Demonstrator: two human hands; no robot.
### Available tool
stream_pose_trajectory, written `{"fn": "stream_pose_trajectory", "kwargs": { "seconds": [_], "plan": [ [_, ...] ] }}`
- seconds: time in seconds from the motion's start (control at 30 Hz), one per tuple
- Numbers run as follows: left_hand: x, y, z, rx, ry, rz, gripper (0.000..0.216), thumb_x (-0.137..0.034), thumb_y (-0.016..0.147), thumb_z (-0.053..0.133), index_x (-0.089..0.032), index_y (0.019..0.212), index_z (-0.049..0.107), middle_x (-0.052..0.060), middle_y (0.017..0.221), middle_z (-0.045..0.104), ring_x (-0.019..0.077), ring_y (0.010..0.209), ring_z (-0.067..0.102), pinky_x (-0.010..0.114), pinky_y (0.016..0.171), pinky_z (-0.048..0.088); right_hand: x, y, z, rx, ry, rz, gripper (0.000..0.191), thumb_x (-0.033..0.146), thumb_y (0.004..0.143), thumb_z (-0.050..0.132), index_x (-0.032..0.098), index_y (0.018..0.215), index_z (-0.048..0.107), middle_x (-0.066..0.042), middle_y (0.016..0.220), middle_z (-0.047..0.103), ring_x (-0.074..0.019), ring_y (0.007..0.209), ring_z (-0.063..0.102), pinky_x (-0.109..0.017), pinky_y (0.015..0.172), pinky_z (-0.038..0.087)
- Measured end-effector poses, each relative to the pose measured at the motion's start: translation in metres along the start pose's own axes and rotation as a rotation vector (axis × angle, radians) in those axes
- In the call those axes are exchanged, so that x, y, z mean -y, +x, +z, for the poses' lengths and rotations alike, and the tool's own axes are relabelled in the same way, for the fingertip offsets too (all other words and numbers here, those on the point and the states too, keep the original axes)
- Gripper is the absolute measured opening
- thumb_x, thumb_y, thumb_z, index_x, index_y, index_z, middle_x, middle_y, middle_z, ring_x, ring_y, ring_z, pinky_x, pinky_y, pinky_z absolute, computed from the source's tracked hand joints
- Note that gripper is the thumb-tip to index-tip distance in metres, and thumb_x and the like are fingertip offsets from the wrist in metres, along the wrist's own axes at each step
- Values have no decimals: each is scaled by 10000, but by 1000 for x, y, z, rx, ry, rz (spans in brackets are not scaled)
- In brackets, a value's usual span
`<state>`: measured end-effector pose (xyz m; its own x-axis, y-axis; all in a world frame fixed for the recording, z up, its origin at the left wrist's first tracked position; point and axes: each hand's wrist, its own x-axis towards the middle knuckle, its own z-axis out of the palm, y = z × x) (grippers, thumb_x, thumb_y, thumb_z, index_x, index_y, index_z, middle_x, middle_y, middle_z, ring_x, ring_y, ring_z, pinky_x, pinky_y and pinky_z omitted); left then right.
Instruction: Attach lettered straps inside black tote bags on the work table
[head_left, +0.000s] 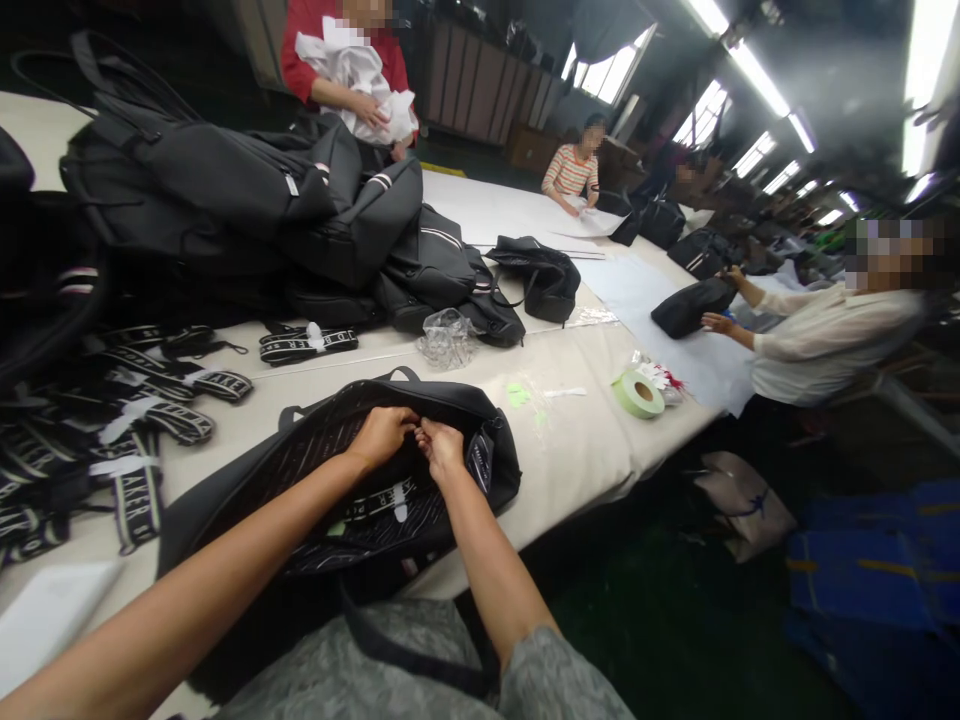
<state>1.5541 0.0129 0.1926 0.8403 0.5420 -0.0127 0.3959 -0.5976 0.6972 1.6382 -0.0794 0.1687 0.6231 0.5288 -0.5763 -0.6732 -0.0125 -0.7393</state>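
Note:
An open black bag (330, 440) lies on the table's near edge in front of me, its striped lining showing. Both my hands are inside its mouth. My left hand (384, 434) is curled, fingers pinched at the bag's inner edge. My right hand (442, 447) meets it fingertip to fingertip, also closed. What they pinch between them is too small to make out. A black-and-white lettered strap (386, 497) lies inside the bag just below my hands.
A heap of black bags (247, 210) fills the table's far left; several lettered straps (127, 430) lie at left. A green tape roll (638, 393) and crumpled plastic (448, 338) sit right of the bag. Three other people work around the long table (577, 440).

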Motion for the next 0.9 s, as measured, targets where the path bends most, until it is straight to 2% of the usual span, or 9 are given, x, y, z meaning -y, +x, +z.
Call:
{"fn": "stream_pose_trajectory", "kwargs": {
  "seconds": [0.3, 0.53, 0.63, 0.73, 0.9],
  "plan": [
    [10, 6, -1, -12, -59, 24, 249, -239, 738, 532, -203, 852, 750, 97, 903, 757, 269, 889, 700, 343, 837, 523, 18, 13, 6, 24, -1, 250, 200, 0, 768, 660, 76, 595, 596, -32, 492, 577, -48, 385, 484, -84, 340, 383],
    [8, 7, -5, 6, -84, 8, 233, -225, 744, 551, -172, 870, 739, 115, 910, 750, 275, 890, 693, 338, 836, 506, 25, 20, 7, 69, -30, 335, 258, -27, 832, 521, 74, 598, 567, -13, 491, 537, -27, 406, 455, -57, 344, 349],
    [5, 6, -6, -5, -97, -8, 241, -221, 745, 552, -166, 903, 726, 117, 890, 745, 276, 846, 688, 344, 801, 504, 26, 19, 9, 72, -39, 292, 232, -6, 801, 562, 86, 588, 558, -5, 515, 533, -23, 416, 434, -62, 333, 317],
    [0, 1, -8, -26, -120, -15, 252, -239, 764, 545, -174, 936, 718, 110, 909, 741, 276, 854, 680, 347, 800, 503, 28, 11, 7, 43, -48, 176, 194, 23, 728, 640, 103, 577, 550, 9, 524, 528, -24, 419, 420, -80, 329, 290],
    [-17, -14, -14, -48, -227, 43, 270, -284, 783, 572, -182, 983, 721, 112, 1016, 720, 277, 966, 651, 379, 903, 481, 43, -32, -8, 27, -35, -67, 125, 128, 681, 680, 118, 606, 581, 25, 527, 537, -20, 420, 392, -104, 344, 259]
  ]
}}
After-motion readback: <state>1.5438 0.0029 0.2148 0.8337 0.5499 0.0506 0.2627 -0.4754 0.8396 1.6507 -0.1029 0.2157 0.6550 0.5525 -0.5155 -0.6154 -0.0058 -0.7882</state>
